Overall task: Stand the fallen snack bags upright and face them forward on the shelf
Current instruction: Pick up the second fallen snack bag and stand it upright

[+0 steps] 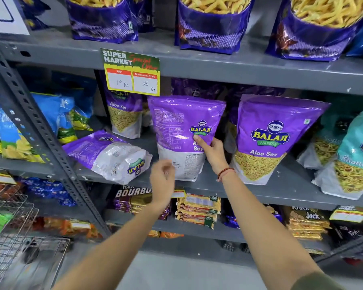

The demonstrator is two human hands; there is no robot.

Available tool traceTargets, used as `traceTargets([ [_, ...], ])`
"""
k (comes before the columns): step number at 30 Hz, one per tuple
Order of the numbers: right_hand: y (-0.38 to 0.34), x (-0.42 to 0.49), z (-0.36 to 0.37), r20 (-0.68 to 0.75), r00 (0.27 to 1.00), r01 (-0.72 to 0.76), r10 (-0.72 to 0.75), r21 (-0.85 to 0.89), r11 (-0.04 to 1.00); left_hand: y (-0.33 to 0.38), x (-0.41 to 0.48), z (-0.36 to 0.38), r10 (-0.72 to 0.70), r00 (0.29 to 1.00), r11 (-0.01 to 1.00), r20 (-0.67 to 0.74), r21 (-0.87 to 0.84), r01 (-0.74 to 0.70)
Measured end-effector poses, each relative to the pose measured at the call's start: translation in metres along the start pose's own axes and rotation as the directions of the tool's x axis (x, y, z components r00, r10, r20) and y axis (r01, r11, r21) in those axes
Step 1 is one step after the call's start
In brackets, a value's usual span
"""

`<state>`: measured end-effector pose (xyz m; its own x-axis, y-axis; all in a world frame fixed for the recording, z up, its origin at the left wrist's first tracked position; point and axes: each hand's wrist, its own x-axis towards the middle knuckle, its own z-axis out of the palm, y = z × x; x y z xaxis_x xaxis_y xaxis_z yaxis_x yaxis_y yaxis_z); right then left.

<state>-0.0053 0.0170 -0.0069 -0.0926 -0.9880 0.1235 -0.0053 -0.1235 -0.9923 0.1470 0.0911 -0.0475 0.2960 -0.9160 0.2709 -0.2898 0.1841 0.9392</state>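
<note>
A purple Aloo Sev bag [182, 130] stands upright on the middle shelf [218, 187], its printed back side towards me. My right hand [213, 152] grips its right edge with the thumb on the face. My left hand [162, 178] is blurred, loosely curled and holding nothing, just in front of the bag's lower left corner. To the left, another purple bag [109, 155] lies fallen on its side, logo upside down. On the right, a third Aloo Sev bag [268, 139] stands upright with its front facing me.
A further Aloo Sev bag [124, 116] stands behind a yellow price tag [132, 74]. Teal bags [352, 155] fill the right end, blue bags [50, 116] the left bay. Biscuit packs [197, 210] line the lower shelf. A wire cart [15, 237] stands at lower left.
</note>
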Motion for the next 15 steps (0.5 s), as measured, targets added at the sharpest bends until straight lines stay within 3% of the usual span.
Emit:
traceTargets([
  [3,-0.003,-0.009,0.009,-0.153,0.982,0.087,-0.113,-0.169,0.982,-0.005,-0.026,0.024,-0.007,0.993,0.991,0.116,0.135,-0.009],
  [7,-0.011,-0.033,0.026,-0.361,0.917,0.038,-0.168,-0.339,0.94,0.0,-0.03,0.035,-0.042,0.981,0.981,0.189,0.191,0.005],
  [12,-0.014,-0.068,0.05,-0.27,0.929,0.106,-0.252,-0.458,0.883,-0.002,0.002,0.037,-0.052,0.974,0.973,0.221,0.232,-0.001],
  [15,-0.011,-0.079,0.055,-0.194,0.943,0.166,-0.27,-0.427,0.889,-0.004,0.035,0.028,-0.092,0.975,0.959,0.2,0.281,0.033],
])
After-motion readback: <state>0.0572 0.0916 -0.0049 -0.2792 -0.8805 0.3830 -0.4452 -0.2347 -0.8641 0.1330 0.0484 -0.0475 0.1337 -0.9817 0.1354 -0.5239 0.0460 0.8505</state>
